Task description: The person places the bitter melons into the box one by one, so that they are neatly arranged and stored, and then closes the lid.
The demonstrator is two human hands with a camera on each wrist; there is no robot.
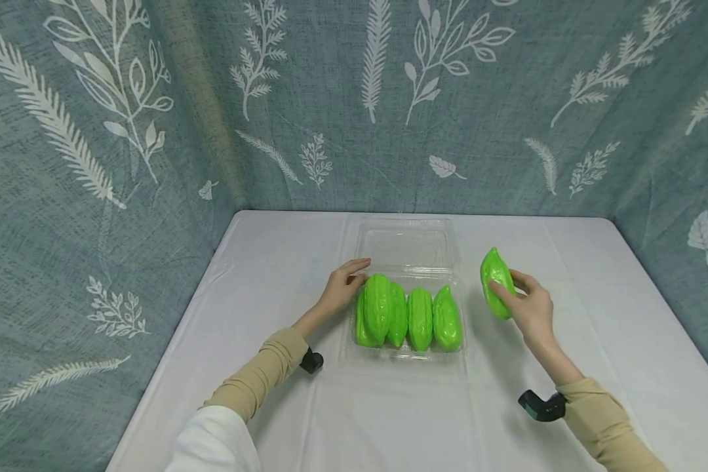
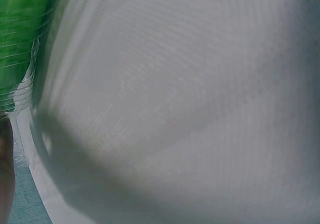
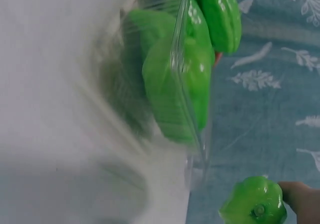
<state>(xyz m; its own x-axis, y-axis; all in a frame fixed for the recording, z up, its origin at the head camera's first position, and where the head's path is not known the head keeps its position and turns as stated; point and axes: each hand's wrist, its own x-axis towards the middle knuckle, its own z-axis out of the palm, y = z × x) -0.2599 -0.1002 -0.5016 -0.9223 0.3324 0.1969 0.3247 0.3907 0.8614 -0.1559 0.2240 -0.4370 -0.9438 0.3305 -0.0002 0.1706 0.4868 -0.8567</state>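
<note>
My right hand (image 1: 530,308) holds a glossy green ridged star fruit (image 1: 495,283) between thumb and fingers, raised to the right of a clear plastic clamshell box (image 3: 175,59). In the right wrist view, the held fruit's stem end shows at the bottom. My left hand (image 1: 341,288) is at the box's left edge, its fingers extended beside the fruit; its thumb is partly hidden. Inside the box several star fruits stand side by side, one (image 1: 377,308) overlapping its neighbours at the left, another (image 1: 447,318) at the right end.
The box's clear lid (image 1: 406,242) lies folded back on the far side. A white cloth (image 1: 389,413) covers the table. Blue-green curtains (image 1: 342,151) with white leaf prints hang behind it and at both sides. A dark wrist camera (image 1: 543,406) sits by the right sleeve.
</note>
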